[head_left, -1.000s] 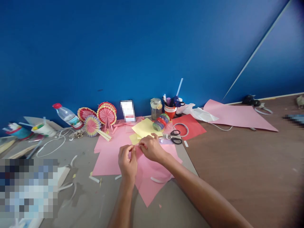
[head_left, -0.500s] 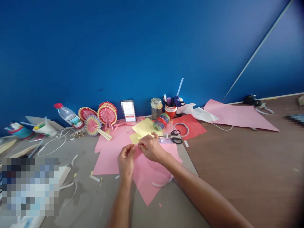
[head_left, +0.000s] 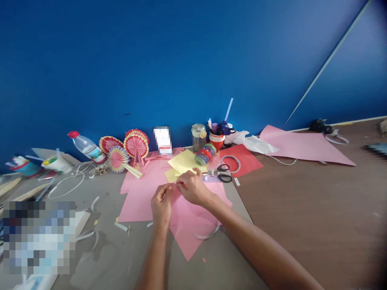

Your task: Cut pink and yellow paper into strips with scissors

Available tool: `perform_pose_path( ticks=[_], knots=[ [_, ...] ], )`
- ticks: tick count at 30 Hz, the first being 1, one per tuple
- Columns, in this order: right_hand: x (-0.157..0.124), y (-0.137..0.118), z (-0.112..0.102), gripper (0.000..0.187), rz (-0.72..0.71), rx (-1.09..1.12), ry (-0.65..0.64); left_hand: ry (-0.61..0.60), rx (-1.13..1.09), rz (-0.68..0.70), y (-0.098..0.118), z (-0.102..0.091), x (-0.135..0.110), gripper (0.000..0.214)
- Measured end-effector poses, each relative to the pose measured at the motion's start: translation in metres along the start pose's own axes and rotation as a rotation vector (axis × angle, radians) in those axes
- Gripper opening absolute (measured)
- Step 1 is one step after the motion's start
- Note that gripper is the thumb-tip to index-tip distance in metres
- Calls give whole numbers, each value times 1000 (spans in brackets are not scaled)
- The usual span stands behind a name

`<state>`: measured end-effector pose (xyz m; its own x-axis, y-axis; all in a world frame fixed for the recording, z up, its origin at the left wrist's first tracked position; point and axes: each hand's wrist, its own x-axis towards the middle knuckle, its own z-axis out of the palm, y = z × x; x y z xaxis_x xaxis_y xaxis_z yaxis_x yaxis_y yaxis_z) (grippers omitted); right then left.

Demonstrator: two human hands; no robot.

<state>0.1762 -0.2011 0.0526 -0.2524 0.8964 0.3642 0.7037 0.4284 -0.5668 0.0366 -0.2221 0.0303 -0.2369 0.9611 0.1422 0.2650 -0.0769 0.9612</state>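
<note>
Both hands are close together over pink sheets in the middle of the table. My left hand [head_left: 162,203] is closed in a pinch, thumb against the fingers. My right hand [head_left: 193,187] is bent over with its fingertips pinched, almost meeting the left ones. Between them they grip the upper edge of a pink paper [head_left: 189,237], whose lower corner points toward me; the fingers partly hide the held edge. Just beyond the right hand lie scissors [head_left: 224,173] with black handles, a yellow paper [head_left: 183,162] and rolls of colourful tape [head_left: 205,155].
Folded paper fans [head_left: 136,145] and a red-capped bottle [head_left: 89,148] stand at the back left. Behind the tape are a clear jar [head_left: 198,139] and a red cup [head_left: 217,141] of tools. A red sheet [head_left: 248,159] and another pink sheet [head_left: 299,145] lie rightward. Paper scraps [head_left: 121,226] are scattered nearby.
My left hand has shifted very slightly to the right. Both hands keep their pinch at the pink paper's edge, and the other things stay in place.
</note>
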Motion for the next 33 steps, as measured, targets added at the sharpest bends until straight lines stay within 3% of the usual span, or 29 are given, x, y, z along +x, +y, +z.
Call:
perform_pose_path(
  ticks=[6,12,15,22,28,33],
  knots=[
    [0,0,1,19,-3,-12,-15,13,2,11,-4,3,1,26],
    [0,1,2,19,-3,-1,-12,-73,-113,-138,2,1,1,31],
    [0,2,2,19,5,9,5,-42,-108,-167,3,-1,3,33],
    [1,2,3,20,11,35,-18,-25,-58,-121,-2,-3,5,30],
    [2,4,0,19,15,45,-6,82,-154,-134,-6,-2,7,36],
    [1,4,0,18,6,71,5,57,-141,-75,-1,1,3,29]
  ],
)
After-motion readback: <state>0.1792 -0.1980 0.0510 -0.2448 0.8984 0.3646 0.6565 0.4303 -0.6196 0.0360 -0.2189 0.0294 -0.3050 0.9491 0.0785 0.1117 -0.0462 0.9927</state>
